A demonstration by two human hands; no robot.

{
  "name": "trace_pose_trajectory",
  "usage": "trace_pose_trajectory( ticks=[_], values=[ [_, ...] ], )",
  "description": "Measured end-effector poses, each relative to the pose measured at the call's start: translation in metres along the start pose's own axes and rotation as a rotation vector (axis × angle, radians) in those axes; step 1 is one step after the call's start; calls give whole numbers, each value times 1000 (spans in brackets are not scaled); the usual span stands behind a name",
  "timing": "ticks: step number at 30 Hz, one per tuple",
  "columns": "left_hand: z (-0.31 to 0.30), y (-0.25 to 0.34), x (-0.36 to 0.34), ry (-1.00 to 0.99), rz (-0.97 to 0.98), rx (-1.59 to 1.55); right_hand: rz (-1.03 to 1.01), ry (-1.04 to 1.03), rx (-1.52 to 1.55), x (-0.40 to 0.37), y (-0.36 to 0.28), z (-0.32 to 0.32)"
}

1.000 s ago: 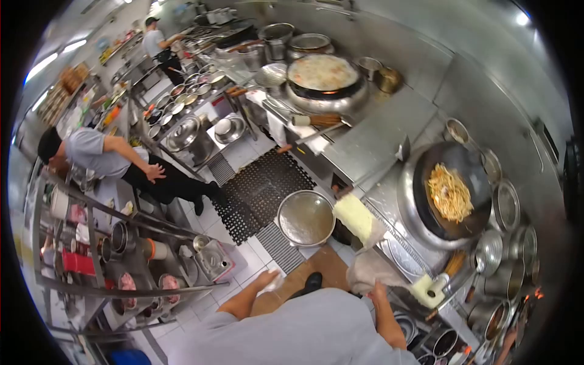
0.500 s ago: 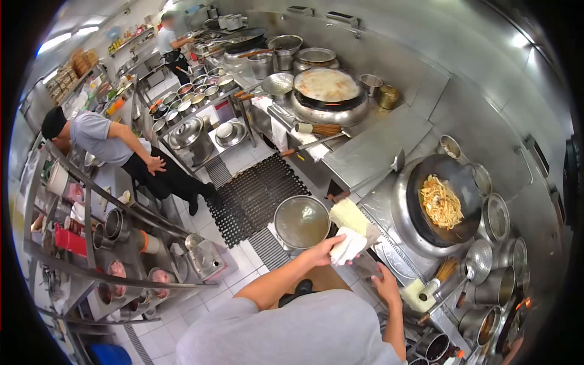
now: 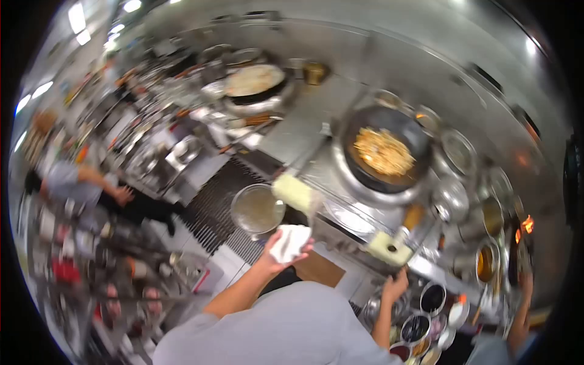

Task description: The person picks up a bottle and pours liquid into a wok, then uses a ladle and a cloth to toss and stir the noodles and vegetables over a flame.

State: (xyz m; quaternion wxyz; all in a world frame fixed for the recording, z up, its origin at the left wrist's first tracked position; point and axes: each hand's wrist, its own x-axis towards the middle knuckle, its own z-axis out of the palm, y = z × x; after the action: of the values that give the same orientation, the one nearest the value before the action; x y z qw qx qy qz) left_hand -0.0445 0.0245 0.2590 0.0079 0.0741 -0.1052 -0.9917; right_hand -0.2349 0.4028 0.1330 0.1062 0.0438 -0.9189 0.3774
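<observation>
In the head view my left hand (image 3: 274, 260) is wrapped round a folded white cloth (image 3: 292, 241), held above the floor beside a large round pot (image 3: 258, 208). My right hand (image 3: 395, 287) is lower right, just below a pale yellow pad (image 3: 389, 247) at the counter's edge. It looks loosely open with nothing visible in it, though motion blurs the fingers. A brush-like tool with a tan head (image 3: 413, 218) lies by that pad. Ahead, a dark wok (image 3: 412, 131) on a burner contains what look like fried noodles (image 3: 383, 151).
Another yellow cloth (image 3: 293, 191) hangs at the counter edge. A second wok with pale, frothy contents (image 3: 254, 81) stands further back. Flames (image 3: 528, 225) burn at right, near another person's arm (image 3: 522, 304). Sauce pots (image 3: 415, 328) stand lower right. A co-worker (image 3: 79, 182) leans at left.
My view has swung right, bringing the sauce pots, flames and another person's arm into view. My left hand still grips the cloth. My right hand is now nearer the pad and sauce pots.
</observation>
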Motion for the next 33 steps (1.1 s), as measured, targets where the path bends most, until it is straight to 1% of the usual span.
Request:
trace_pose_trajectory(
  ticks=[1, 2, 3, 4, 6, 7, 9, 10, 11, 12, 13, 15, 16, 17, 18, 19, 20, 21, 22, 23, 24, 25, 26, 27, 29, 30, 31, 32, 33],
  values=[
    [-5, -4, -2, -8, -34, -49, 104, -1, -151, -5, 17, -3],
    [4, -9, -4, 46, -18, 44, 127, 60, -170, -10, 75, 17],
    [13, -13, -2, 101, -24, 135, 167, 134, -194, -8, 119, 41],
    [15, -19, 3, 99, -16, 181, 146, 121, -180, -2, 108, 41],
    [14, -25, 19, 88, -16, 247, 856, -141, 629, 8, 91, 31],
    [10, -25, 27, 114, -5, 298, 847, -142, 635, 15, 91, 33],
    [-3, -23, 43, 125, 1, 342, 856, -288, 820, 24, 88, 38],
    [-9, -21, 51, 119, 2, 348, 877, -279, 808, 29, 84, 39],
    [-14, -16, 59, 101, -43, 268, 872, -274, 816, 36, 86, 40],
    [-14, -9, 66, 82, -90, 188, 930, -319, 858, 44, 91, 38],
    [-15, -2, 72, 73, -93, 192, 987, -364, 897, 53, 96, 38],
    [-13, 9, 83, 32, -133, 131, 999, -342, 1338, 72, 75, 30],
    [-12, 13, 90, 55, -134, 129, 978, -292, 1334, 90, 74, 35],
    [-12, 19, 98, 1, -146, 82, 964, -286, 1325, 99, 44, 21],
    [-11, 26, 106, -2, -149, 102, 918, -324, 1202, 112, 10, 8],
    [-9, 32, 117, -14, -174, 126, 695, -165, 933, 123, -28, -5],
    [-19, 36, 132, 5, -183, 178, 690, -200, 1053, 146, -26, -12],
    [-29, 39, 146, 18, -194, 232, 739, -180, 1191, 158, -36, -21],
    [-24, 43, 157, 90, -211, 280, 720, -210, 1218, 164, -50, -26],
    [-19, 51, 169, 161, -200, 334, 647, -143, 1136, 156, -80, -26],
    [-24, 55, 184, 186, -187, 375, 601, -121, 1097, 147, -90, -18],
    [-33, 58, 199, 216, -160, 413, 549, -159, 1118, 135, -97, -13],
    [-38, 61, 212, 252, -185, 434, 558, -190, 1156, 121, -117, -12],
    [-35, 63, 223, 245, -203, 428, 542, -221, 1180, 112, -133, -10],
    [-24, 68, 245, 189, -238, 356, 565, -265, 1133, 111, -176, -20],
    [-19, 67, 259, 161, -211, 366, 565, -251, 1137, 119, -177, -23],
    [-14, 68, 273, 152, -221, 374, 522, -272, 977, 127, -175, -28],
    [-7, 66, 287, 210, -202, 357, 484, -291, 814, 130, -172, -33],
    [-4, 63, 303, 266, -181, 338, 486, -277, 814, 130, -172, -39]
  ],
)
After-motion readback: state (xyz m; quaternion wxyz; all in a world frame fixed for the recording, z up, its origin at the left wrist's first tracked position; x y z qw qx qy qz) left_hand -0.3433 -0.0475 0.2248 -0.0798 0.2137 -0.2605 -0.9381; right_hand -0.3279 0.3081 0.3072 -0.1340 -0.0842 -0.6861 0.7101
